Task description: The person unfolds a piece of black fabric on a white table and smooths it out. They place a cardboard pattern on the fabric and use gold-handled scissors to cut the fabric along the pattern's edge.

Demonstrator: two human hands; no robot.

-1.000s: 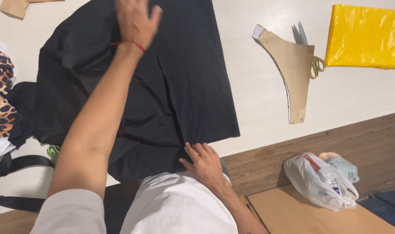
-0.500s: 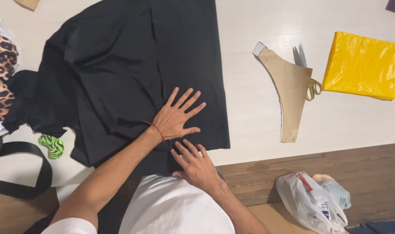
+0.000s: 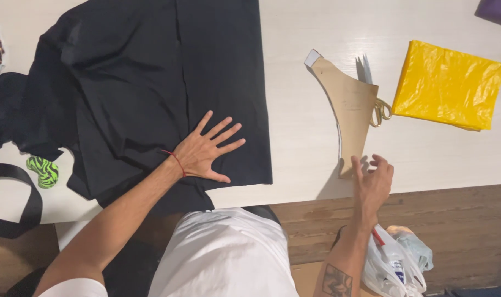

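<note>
Lying flat near the front edge of the pale counter (image 3: 437, 159), the tan pattern piece (image 3: 349, 104) looks like thin card or stiff paper: light, fairly rigid across its width, easy to crease and apt to slide on the smooth top. Its narrow lower tip, nearest the counter edge, seems the natural place to pinch it, or a flat palm could drag it. From this angle it is hard to tell whether a white sheet lies under it along the left edge.

The right hand (image 3: 372, 184) hovers just short of that lower tip, wrist bent up from below the counter edge, fingers (image 3: 356, 168) loosely spread and curled, holding nothing. The left hand (image 3: 203, 151) lies palm down on the black fabric (image 3: 151, 82), fingers splayed wide, forearm reaching diagonally across; the cloth is soft, limp and folded over itself, so it would bunch rather than lift as one.

Scissors (image 3: 371, 88) poke out from behind the pattern piece. A yellow plastic packet (image 3: 448, 85) sits further right, and a white plastic bag (image 3: 393, 261) lies on the floor.
</note>
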